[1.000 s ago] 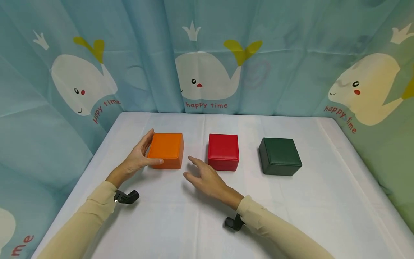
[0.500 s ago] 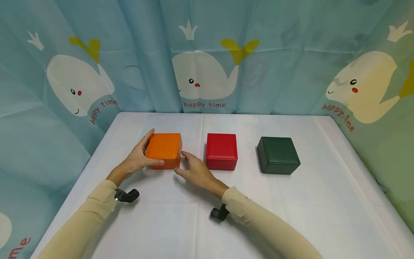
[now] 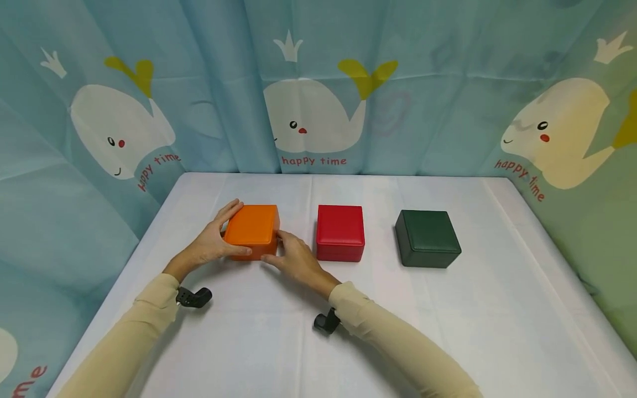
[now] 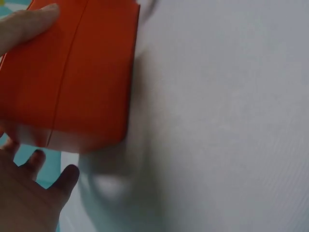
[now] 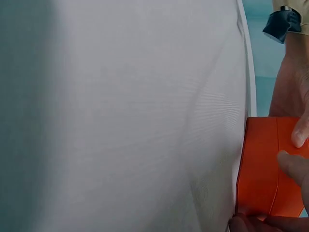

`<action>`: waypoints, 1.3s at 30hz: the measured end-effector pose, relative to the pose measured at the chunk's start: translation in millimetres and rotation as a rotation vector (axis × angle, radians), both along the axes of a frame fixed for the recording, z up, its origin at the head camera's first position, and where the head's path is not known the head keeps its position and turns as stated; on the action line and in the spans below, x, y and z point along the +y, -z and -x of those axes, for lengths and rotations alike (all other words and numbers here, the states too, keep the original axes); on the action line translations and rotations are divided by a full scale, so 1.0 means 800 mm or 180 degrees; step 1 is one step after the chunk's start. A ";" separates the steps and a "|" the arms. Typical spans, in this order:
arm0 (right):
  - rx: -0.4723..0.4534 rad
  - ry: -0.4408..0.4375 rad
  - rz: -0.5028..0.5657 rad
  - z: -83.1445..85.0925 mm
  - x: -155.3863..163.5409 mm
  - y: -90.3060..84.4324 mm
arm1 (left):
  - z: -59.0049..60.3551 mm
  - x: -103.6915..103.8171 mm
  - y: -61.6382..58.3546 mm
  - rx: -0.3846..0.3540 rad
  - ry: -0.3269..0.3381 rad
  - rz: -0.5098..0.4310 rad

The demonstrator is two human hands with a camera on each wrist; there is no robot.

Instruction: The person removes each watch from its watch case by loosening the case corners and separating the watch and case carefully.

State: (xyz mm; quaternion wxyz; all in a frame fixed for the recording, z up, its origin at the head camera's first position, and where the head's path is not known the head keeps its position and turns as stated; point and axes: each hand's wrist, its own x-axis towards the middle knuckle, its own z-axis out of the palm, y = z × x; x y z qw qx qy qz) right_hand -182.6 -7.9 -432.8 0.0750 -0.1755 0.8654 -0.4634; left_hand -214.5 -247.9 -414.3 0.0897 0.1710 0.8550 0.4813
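Gripping the orange box [image 3: 252,228] from both sides, the left hand [image 3: 211,243] curls round its far left corner with the thumb on the near face, while the right hand [image 3: 293,258] pinches the near right corner — fingers on the side, thumb low in front. Between the two hands the box rests on the white table [image 3: 298,342]. Just beyond the right hand's knuckles stands a red box [image 3: 340,237] — further right, a dark green box [image 3: 427,236].

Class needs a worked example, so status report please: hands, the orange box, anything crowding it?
Left hand and right hand grip orange box from both sides. Box on white table, lid shut. Red box beside it, apart.
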 end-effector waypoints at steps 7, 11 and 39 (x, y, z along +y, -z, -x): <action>0.0203 0.0061 -0.0119 0.003 -0.006 0.003 | 0.005 -0.005 -0.003 0.0170 0.0035 0.0212; 0.0258 0.0080 -0.0153 0.003 -0.006 0.003 | 0.008 -0.003 -0.007 0.0171 0.0040 0.0225; 0.0240 0.0321 -0.0163 0.007 -0.014 -0.005 | 0.040 -0.015 -0.032 -0.0167 0.0087 0.0588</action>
